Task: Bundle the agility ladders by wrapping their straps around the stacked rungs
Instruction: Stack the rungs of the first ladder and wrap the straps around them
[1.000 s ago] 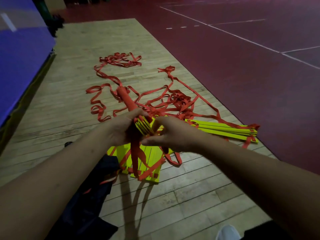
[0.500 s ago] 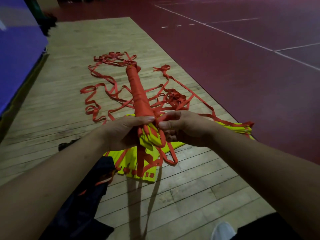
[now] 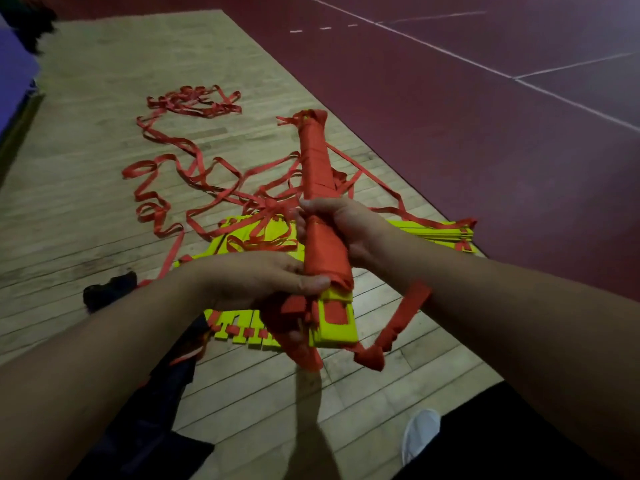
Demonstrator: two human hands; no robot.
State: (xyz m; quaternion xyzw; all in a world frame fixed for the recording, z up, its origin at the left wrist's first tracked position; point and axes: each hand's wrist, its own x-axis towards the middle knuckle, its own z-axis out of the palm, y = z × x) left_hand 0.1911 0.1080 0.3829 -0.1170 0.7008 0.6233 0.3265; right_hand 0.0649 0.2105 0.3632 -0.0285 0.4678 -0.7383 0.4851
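Left hand [image 3: 263, 282] reaches in from the left, fingers curled round the near end of the strap-wrapped rung bundle [image 3: 317, 161], just above its bare yellow tips [image 3: 337, 323]. Right hand [image 3: 349, 230] grips the bundle farther up, fingers wrapped round it. The bundle is held above the wooden floor [image 3: 86, 168], pointing away. Loose red straps [image 3: 194, 103] lie beyond.

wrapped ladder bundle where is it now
Head view, centre: wrapped ladder bundle held above the wooden floor, left hand gripping its near end, right hand its middle.
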